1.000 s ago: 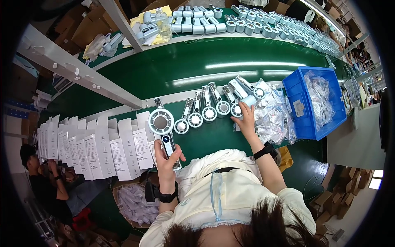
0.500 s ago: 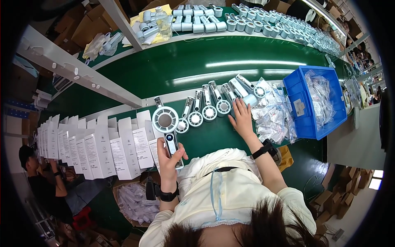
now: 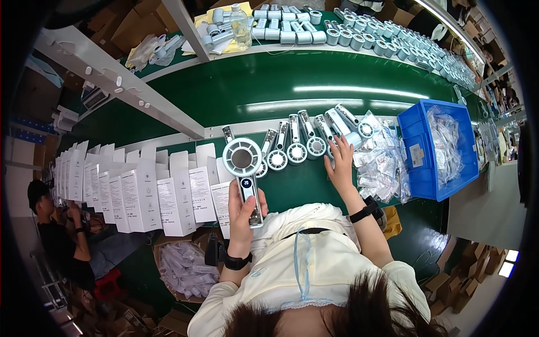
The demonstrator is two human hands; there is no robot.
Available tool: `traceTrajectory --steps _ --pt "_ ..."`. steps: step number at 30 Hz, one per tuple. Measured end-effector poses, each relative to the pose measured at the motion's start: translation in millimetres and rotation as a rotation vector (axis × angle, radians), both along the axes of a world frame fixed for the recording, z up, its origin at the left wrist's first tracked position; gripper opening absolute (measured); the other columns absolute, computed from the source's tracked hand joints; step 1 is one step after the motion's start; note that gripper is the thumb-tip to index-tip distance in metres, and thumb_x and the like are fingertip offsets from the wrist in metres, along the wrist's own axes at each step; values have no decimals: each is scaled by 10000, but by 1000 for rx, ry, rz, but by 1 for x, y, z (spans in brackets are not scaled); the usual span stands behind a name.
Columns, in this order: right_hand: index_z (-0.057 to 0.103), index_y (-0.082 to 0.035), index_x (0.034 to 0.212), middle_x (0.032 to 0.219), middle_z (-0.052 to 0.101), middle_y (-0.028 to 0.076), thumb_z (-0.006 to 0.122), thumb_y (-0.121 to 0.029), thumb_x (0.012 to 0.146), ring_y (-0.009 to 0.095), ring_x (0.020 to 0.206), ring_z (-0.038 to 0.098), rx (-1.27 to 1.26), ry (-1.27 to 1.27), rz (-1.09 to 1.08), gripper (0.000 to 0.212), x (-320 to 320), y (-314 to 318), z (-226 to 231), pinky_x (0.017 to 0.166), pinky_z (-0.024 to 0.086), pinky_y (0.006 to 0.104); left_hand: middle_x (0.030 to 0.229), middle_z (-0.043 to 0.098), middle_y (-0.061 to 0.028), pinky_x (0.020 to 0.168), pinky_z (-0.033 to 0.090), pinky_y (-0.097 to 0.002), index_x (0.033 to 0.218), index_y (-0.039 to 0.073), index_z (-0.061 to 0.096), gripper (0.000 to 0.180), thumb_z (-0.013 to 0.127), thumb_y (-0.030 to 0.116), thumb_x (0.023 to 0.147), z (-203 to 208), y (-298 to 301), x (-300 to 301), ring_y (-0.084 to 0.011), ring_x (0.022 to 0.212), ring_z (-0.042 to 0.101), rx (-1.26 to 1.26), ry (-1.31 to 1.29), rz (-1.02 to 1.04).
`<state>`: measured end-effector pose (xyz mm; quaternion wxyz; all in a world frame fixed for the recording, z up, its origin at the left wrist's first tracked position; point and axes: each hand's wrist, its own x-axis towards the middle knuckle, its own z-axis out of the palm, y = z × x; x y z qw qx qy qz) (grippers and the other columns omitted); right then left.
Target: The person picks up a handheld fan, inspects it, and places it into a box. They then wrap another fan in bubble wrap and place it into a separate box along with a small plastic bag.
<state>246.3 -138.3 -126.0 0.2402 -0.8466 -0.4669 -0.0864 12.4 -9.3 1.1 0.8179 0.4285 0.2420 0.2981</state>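
My left hand (image 3: 242,224) is closed around the handle of a pale blue handheld fan (image 3: 242,159). Its round head points away from me, and a small lit display shows on the handle. Beyond it, a row of similar fans (image 3: 296,152) lies on the green table, heads toward me. My right hand (image 3: 341,165) holds nothing; its fingers are spread at the right end of that row, beside a fan with a pale blue cylindrical head (image 3: 352,139). Whether the fingertips touch that fan, I cannot tell. Clear plastic bags of small parts (image 3: 382,165) lie right of this hand.
A blue bin (image 3: 414,132) of bagged parts stands at the right. Open white boxes (image 3: 137,199) line the left side, above a carton of plastic bags (image 3: 188,269). Many fans (image 3: 292,36) and a clear bottle (image 3: 240,28) occupy the back shelf. A person (image 3: 62,236) sits far left.
The whole view has shifted slightly, so the scene sits farther right. My left hand has raised the fan a little. The fingers of my right hand have spread and lifted slightly.
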Motion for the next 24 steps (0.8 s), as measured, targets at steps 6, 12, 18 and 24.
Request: traceTrajectory --steps 6,12,18,24 --pt "365 -43 1267 1288 393 139 556 -126 794 277 1223 351 395 579 249 517 -24 26 88 981 302 432 758 502 -110 499 423 -245 1138 28 314 481 560 295 822 2 -12 9 -141 533 496 101 35 -43" --pt "292 -66 1311 1301 368 134 599 -85 753 226 1194 375 613 1347 531 637 -56 52 171 976 329 389 769 498 -103 511 413 -234 1141 31 309 536 591 325 794 13 -27 15 -136 565 495 71 65 -137" --pt "289 -63 1308 1259 394 125 616 -76 739 221 1133 414 516 1177 531 656 -62 57 184 965 345 369 815 501 -78 588 411 -226 1145 35 276 488 579 239 820 18 -30 16 -106 663 494 106 63 -228" --pt "316 -59 1287 1181 439 119 615 -58 739 208 1103 429 525 1099 460 624 -67 57 186 936 373 341 829 506 -75 596 416 -224 1167 21 265 516 584 226 818 20 -30 16 -99 675 499 142 95 -252"
